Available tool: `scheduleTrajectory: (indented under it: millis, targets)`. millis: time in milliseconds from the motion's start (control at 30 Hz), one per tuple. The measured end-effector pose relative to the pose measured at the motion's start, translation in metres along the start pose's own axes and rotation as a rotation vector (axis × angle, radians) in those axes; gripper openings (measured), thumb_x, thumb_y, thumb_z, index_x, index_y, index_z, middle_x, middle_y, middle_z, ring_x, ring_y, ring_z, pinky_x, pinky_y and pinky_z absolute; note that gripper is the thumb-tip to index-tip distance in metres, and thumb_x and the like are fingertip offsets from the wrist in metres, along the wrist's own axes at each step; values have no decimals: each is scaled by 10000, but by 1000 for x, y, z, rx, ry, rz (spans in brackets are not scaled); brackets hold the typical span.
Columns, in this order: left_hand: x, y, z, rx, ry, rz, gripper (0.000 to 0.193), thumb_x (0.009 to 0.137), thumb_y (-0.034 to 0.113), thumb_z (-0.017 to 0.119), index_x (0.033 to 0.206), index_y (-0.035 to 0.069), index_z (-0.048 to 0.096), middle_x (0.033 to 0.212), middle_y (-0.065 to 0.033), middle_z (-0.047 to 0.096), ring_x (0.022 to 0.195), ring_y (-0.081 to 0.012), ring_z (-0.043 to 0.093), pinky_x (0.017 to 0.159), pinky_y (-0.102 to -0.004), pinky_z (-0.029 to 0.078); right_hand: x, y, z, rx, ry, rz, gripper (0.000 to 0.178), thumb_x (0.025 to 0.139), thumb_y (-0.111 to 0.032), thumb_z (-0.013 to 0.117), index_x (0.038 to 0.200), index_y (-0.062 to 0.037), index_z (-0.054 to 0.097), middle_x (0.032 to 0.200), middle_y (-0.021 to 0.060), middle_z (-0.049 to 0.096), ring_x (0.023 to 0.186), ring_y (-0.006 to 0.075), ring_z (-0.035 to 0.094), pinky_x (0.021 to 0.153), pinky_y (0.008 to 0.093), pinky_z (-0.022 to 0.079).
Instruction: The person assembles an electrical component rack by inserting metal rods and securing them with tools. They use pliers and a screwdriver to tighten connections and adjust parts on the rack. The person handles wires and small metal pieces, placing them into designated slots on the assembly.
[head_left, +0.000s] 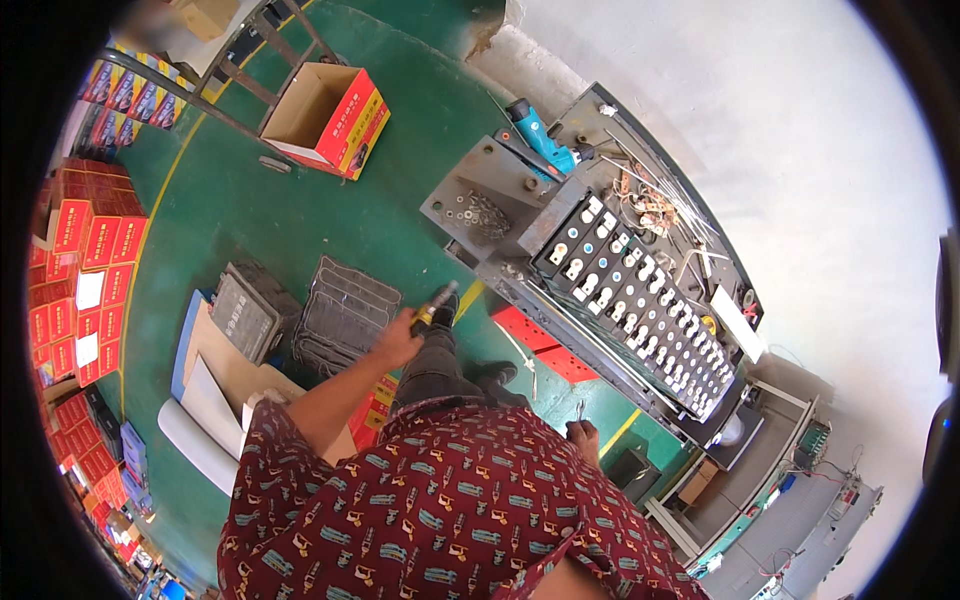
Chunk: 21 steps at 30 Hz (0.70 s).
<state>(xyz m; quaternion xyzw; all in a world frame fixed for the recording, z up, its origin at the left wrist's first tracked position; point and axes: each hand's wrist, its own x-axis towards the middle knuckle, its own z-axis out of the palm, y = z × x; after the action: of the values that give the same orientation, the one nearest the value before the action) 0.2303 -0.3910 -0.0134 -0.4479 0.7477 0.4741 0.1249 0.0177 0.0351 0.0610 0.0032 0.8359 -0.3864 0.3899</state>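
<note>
My left hand [398, 340] is closed around a yellow-and-black handled tool [432, 310], its kind unclear, held out over the floor beside my leg. My right hand [583, 436], low by my right side, grips a metal wrench [580, 409] whose forked end points away from me. To the right, a battery pack [632, 305] of black cells with rows of white terminal caps rests on a metal workbench [560, 215]. Neither hand touches it. On the bench lie a teal power drill [541, 137], a pile of small metal nuts [482, 212] and loose cables [650, 208].
An open red-and-yellow carton [335, 120] stands on the green floor near a cart. Left of me are a black case [250, 310], a dark crate [345, 305] and cardboard sheets [215, 350]. Red boxes [95, 235] are stacked far left. A grey cabinet with wiring [790, 530] is lower right.
</note>
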Motion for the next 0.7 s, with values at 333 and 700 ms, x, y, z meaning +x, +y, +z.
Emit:
scheduleTrajectory:
  millis: [333, 700]
  targets:
    - [34, 105, -95, -110, 580, 396, 608, 749, 136, 698, 1296, 16, 460, 1181, -233, 551, 1123, -425, 517, 961, -481, 434, 22, -64, 35, 736, 227, 371, 456, 975, -461, 552, 729, -84, 483, 584, 60, 490, 404, 140, 363, 372, 291, 291]
    - [187, 293, -174, 192, 97, 579, 538, 715, 226, 688, 1197, 31, 549, 1100, -224, 626, 1091, -394, 582, 921, -452, 476, -37, 12, 39, 592, 409, 469, 373, 947, -372, 556, 774, -45, 607, 586, 28, 509, 428, 147, 444, 404, 312, 355]
